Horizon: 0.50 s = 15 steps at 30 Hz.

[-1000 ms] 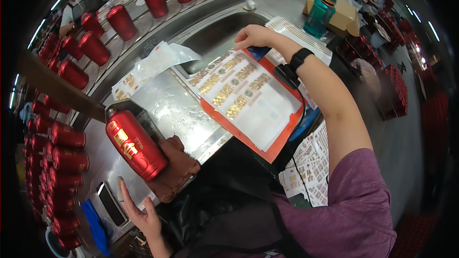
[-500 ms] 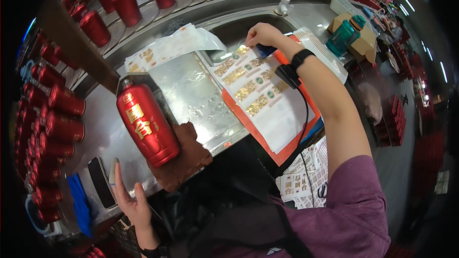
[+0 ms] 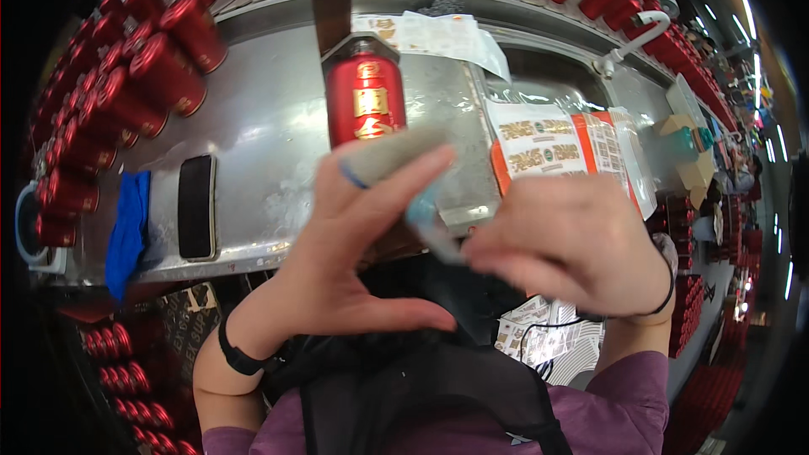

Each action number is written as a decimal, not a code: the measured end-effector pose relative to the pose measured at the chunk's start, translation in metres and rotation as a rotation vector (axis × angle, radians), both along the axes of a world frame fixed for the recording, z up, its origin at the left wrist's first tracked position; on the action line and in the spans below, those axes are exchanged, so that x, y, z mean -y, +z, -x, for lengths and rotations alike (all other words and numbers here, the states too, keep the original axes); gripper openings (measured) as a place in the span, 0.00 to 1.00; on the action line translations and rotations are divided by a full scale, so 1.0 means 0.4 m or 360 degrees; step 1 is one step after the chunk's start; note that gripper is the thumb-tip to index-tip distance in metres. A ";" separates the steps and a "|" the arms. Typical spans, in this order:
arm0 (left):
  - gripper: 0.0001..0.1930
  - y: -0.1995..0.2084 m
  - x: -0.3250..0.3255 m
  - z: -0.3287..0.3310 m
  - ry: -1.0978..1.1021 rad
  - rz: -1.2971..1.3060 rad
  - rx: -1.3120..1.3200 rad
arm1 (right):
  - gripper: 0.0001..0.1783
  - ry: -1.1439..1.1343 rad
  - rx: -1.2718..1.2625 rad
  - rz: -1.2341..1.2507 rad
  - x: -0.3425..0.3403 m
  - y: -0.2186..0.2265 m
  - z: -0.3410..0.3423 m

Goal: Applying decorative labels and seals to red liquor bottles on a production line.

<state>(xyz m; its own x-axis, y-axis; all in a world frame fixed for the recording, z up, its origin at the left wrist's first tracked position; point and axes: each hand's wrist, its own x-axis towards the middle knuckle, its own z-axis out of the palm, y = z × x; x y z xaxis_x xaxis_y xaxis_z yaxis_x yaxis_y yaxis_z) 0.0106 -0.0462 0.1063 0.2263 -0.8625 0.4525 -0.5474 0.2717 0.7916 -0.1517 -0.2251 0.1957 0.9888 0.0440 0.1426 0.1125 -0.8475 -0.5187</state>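
My left hand is raised over the front edge of the metal worktop, fingers and thumb spread apart, holding nothing. A grey sleeve with a blue edge covers one of its fingers. Facing it, my right hand is smeared by motion, its fingers closed in a pinch. A small, translucent bluish piece extends from that pinch toward my left hand; it is too blurred to name. Behind my left hand, a red bottle with gold lettering lies against a dark angular rest, its lower part hidden. Beyond my right hand are sheets of gold decals.
A phone and a blue cloth lie at left, near many red bottles. More white sheets lie at the back. A sink with a white faucet and an orange board are at right.
My right hand has left the decal sheet and come to the middle with a small translucent piece. My left hand has risen in front of the red bottle. The view has turned left.
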 end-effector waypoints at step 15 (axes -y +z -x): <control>0.04 -0.143 -0.070 -0.104 0.0442 -0.0452 -0.0630 | 0.08 -0.0863 -0.0086 -0.1678 -0.027 -0.284 -0.047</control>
<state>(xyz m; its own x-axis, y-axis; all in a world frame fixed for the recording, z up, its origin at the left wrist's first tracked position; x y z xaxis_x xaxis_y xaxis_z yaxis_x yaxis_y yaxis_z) 0.0523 -0.0181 0.0493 0.5676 -0.8220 0.0457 -0.2142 -0.0939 0.9723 -0.1331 -0.2143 0.0822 0.8480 -0.4967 -0.1849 -0.1728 0.0707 -0.9824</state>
